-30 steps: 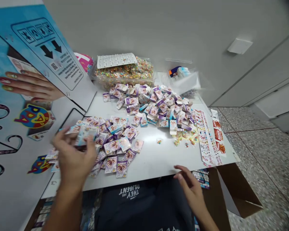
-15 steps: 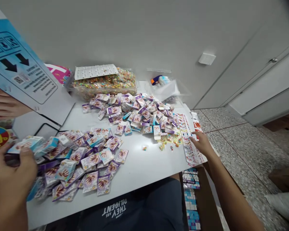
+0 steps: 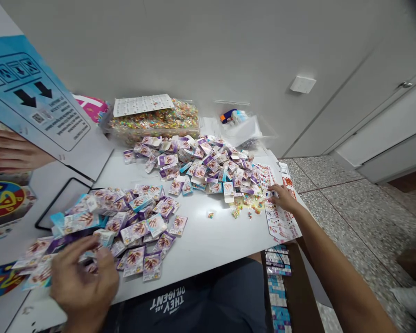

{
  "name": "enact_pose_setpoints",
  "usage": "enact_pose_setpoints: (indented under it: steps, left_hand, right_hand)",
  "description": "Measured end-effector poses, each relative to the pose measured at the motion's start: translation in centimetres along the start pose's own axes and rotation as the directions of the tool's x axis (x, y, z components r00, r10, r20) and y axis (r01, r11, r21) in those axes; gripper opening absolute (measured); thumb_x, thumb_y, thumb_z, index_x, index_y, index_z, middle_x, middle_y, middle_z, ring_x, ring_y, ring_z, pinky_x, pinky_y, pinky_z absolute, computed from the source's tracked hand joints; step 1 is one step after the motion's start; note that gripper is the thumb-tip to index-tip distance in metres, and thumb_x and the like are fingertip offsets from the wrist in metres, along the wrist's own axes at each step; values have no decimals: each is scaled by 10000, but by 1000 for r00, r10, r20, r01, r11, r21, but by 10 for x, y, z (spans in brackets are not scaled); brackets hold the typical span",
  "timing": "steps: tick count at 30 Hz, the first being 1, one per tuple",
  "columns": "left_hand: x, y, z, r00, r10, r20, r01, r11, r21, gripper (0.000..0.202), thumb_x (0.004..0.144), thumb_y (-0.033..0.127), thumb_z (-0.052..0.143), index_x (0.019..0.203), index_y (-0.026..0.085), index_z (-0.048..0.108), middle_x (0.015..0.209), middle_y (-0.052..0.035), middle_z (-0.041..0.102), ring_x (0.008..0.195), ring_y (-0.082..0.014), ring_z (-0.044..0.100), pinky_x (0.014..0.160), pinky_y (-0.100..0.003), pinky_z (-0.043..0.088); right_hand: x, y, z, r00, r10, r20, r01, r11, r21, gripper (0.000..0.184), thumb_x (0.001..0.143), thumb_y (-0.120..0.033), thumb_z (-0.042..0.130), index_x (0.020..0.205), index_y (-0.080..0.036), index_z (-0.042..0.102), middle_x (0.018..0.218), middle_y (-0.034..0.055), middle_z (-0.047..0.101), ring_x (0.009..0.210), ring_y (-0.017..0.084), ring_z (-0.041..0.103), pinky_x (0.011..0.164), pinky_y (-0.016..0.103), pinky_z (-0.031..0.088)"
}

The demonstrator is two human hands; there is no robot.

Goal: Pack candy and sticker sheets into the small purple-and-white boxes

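My left hand (image 3: 81,282) hovers at the near left edge of the white table (image 3: 208,236), fingers curled over the near pile of small purple and teal packets (image 3: 125,222); it is blurred and I cannot make out whether it holds one. My right hand (image 3: 282,196) reaches out to the right side and rests its fingertips on a long printed sticker sheet (image 3: 275,208), pinching at its edge. A second, larger heap of packets (image 3: 201,162) lies further back. Small colourful beads (image 3: 246,206) are scattered just left of my right hand.
A clear tub of colourful beads (image 3: 152,120) with a white sheet on top stands at the back. A big printed cardboard display (image 3: 31,120) leans on the left. A clear bag (image 3: 242,127) sits at the back right. A brown carton (image 3: 291,286) stands below the table's right edge.
My right hand has gone from the table's front edge out to the sticker sheet on the right. My left hand has dropped from above the near pile to its front edge.
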State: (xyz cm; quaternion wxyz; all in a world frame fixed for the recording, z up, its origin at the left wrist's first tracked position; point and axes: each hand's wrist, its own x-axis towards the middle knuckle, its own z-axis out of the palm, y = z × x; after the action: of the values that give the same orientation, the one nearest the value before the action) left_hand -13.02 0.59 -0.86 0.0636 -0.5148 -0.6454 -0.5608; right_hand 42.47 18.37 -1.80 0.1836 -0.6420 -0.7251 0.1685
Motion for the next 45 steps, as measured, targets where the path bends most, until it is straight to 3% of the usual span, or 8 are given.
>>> enact_pose_setpoints:
  steps: [4,13,16,22,29,35,40,45]
  left_hand:
    - [-48,25,11,965,253,69,-236,953,-191,268,758,133,702,1007,205,635,879,-42,695,798,-228,676,769,-395,554]
    - [-108,75,24,910,176,377,-44,942,-333,299,859,122,617,1131,246,617,954,-61,688,909,-239,677,805,-406,591]
    - [-113,106,37,865,213,454,-86,955,-284,614,816,278,737,1383,223,508,1286,-158,644,1185,-327,630,969,-492,565]
    - [-121,143,56,510,62,858,444,835,-325,285,1006,385,488,1136,257,706,1015,-89,768,906,-244,727,819,-365,581]
    - [-108,132,51,55,-411,910,998,60,-33,717,753,865,550,909,186,716,840,-91,731,797,-261,705,753,-382,578]
    - [-101,136,53,280,-519,808,958,210,-198,487,801,672,693,821,192,612,727,10,600,656,-158,588,621,-256,499]
    - [-103,132,57,566,-341,751,718,650,-247,463,936,564,562,663,197,495,712,13,476,663,-137,511,623,-229,468]
    - [-101,125,65,588,-289,755,602,780,-170,275,938,475,578,1013,211,558,845,-12,634,709,-166,640,650,-263,521]
  right_hand:
    - [-2,-4,-4,991,-9,-135,20,997,80,222,984,-386,631,1036,-176,681,1162,70,681,1042,202,652,939,422,541]
    - [-92,-59,-72,800,181,-572,78,914,398,283,821,-487,763,904,-232,675,800,32,724,708,214,671,686,356,536]
    - [-144,-119,-52,936,77,-345,107,868,485,130,904,-361,708,890,-238,751,860,58,781,799,240,748,722,347,594]
    - [-190,-204,30,907,-334,-256,418,789,450,440,962,-120,531,1312,-344,676,1127,45,795,1028,259,765,873,428,637]
    - [-199,-216,78,748,-650,136,620,757,206,844,908,-484,678,1616,-249,284,1596,146,432,1477,417,385,1186,681,314]
    - [-221,-242,132,984,-116,-138,174,807,564,606,960,-519,596,1485,-254,450,1419,191,605,1260,332,630,992,473,569]
    - [-210,-256,149,936,224,273,-330,279,902,449,931,-625,584,1028,-197,683,542,-25,605,442,157,588,456,252,503]
    - [-203,-254,126,975,93,202,-214,139,967,610,805,-578,776,1303,-249,650,1248,105,708,1048,254,708,946,386,567]
